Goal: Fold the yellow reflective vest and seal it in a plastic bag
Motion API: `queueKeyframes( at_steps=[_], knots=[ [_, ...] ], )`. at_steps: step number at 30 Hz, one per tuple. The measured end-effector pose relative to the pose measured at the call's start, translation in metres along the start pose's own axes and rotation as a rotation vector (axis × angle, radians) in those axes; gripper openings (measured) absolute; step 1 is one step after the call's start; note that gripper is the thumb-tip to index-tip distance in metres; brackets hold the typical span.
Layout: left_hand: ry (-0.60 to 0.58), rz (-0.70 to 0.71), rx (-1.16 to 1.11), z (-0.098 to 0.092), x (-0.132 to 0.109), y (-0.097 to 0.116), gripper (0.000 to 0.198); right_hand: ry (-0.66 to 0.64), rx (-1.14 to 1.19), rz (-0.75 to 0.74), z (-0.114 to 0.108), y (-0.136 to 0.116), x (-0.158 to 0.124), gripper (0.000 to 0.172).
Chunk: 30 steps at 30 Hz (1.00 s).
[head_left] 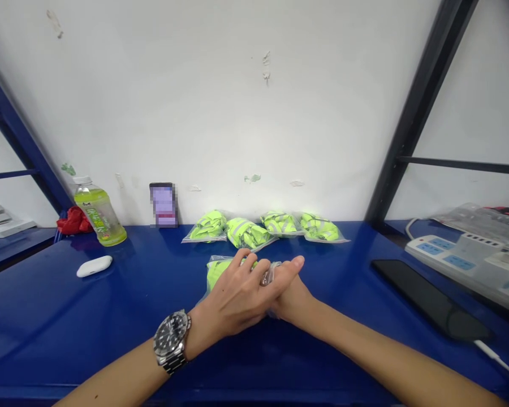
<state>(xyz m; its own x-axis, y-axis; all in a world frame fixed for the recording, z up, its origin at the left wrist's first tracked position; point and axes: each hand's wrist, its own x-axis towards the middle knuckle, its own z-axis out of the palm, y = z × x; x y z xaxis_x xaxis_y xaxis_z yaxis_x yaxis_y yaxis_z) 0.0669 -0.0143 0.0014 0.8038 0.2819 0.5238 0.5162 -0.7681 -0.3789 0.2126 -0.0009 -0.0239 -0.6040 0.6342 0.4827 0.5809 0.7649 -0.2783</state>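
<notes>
A clear plastic bag with a folded neon-yellow reflective vest (218, 273) lies on the blue table in front of me. My left hand (240, 294), with a steel watch at its wrist, curls over the bag from above, fingers bent. Partly behind it, my right hand (289, 294) grips the crumpled right end of the bag; most of its fingers are hidden. Both hands touch or overlap at the middle. Beyond them, several similar bagged vests (246, 230) lie in a row by the wall.
On the left of the blue table (152, 299) stand a green drink bottle (102, 217) and a phone (164, 206); a white earbud case (94, 265) lies nearer. At right are a black phone (428, 299) on a cable and power strips (453, 260). Metal posts rise at both sides.
</notes>
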Motion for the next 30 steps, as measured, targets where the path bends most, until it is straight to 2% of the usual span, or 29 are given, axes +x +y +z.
queueKeyframes(
  at_steps=[3, 6, 9, 11, 12, 14, 17, 18, 20, 23, 25, 28, 30],
  knots=[
    [0.043, -0.009, -0.171, -0.001, -0.002, -0.007, 0.084, 0.013, -0.008, -0.014, -0.024, 0.002, -0.001, 0.02],
    [0.121, -0.093, -0.277, -0.004, -0.003, -0.015, 0.093, 0.012, -0.035, -0.144, -0.05, 0.004, -0.006, 0.024],
    [0.132, -0.201, -0.396, -0.013, -0.003, -0.023, 0.101, 0.178, -0.119, -0.285, -0.07, 0.007, -0.014, 0.023],
    [0.075, -0.263, -0.531, -0.021, -0.004, -0.029, 0.101, 0.301, -0.188, -0.302, -0.082, 0.009, -0.019, 0.018],
    [0.04, -0.295, -0.592, -0.025, -0.004, -0.032, 0.1, 0.319, -0.211, -0.285, -0.087, 0.01, -0.021, 0.019],
    [-0.019, -0.354, -0.683, -0.033, -0.005, -0.037, 0.097, 0.254, -0.222, -0.235, -0.094, 0.011, -0.023, 0.029],
    [-0.044, -0.389, -0.836, -0.04, -0.007, -0.046, 0.095, 0.075, -0.212, -0.203, -0.096, 0.014, -0.02, 0.048],
    [-0.05, -0.379, -0.899, -0.041, -0.008, -0.048, 0.094, 0.048, -0.211, -0.205, -0.095, 0.015, -0.018, 0.05],
    [-0.046, -0.348, -0.98, -0.042, -0.008, -0.052, 0.089, 0.027, -0.206, -0.217, -0.094, 0.017, -0.011, 0.042],
    [0.004, -0.316, -0.872, -0.045, -0.007, -0.055, 0.065, 0.023, -0.19, -0.211, -0.097, 0.017, 0.001, 0.021],
    [0.014, -0.306, -0.711, -0.052, -0.004, -0.054, 0.04, 0.03, -0.166, -0.174, -0.104, 0.015, 0.007, 0.016],
    [-0.078, -0.301, -0.518, -0.069, 0.0, -0.055, 0.018, 0.033, -0.1, -0.109, -0.118, 0.012, 0.01, 0.015],
    [-0.157, -0.294, -0.461, -0.077, 0.003, -0.061, 0.018, 0.035, -0.076, -0.09, -0.127, 0.011, 0.008, 0.014]
  ],
)
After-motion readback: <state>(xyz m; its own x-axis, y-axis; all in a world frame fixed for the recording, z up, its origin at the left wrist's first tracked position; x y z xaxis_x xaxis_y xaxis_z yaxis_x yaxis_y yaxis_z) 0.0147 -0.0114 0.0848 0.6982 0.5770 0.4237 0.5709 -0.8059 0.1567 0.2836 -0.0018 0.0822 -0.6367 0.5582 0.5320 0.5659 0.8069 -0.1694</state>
